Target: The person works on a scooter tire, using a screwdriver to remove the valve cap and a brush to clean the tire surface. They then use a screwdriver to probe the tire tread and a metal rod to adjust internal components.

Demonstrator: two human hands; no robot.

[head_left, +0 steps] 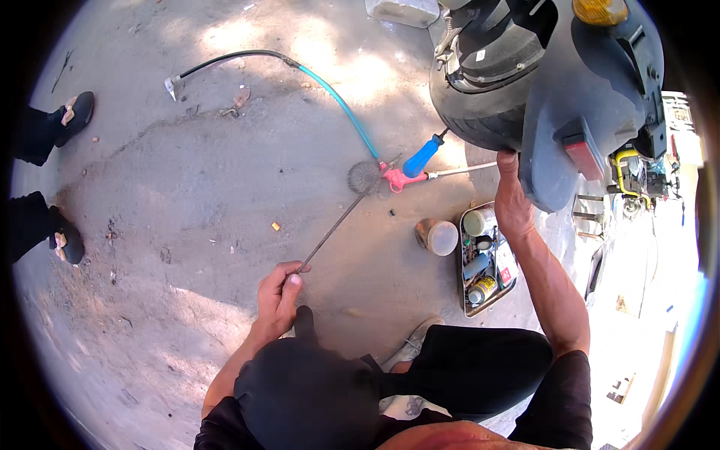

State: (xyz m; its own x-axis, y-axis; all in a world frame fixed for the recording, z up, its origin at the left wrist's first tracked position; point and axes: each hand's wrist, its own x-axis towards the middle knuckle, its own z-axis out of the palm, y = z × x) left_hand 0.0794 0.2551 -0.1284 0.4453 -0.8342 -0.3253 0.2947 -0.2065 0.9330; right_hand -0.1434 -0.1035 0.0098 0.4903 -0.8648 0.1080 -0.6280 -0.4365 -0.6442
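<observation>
My left hand (279, 297) is closed around the near end of a thin dark rod (330, 236). At the rod's far end, low over the ground, is a round grey ribbed disc (362, 178). My right hand (514, 201) reaches up to the underside of a black tyre (484, 124), its thumb against the rubber and its other fingers hidden. A blue-handled tool (422, 156) has its thin shaft meeting the tyre; whether it goes in I cannot tell. Beside the disc, a red air gun (401, 178) joins a teal-and-black hose (335, 96) and a pale hose (469, 169).
A grey mudguard (551, 161) with a red reflector (583, 150) overhangs the tyre. Near my right forearm stand a lidded jar (437, 236) and a metal tray (464, 289) of bottles and small tools. Another person's shoes (73, 120) are at far left.
</observation>
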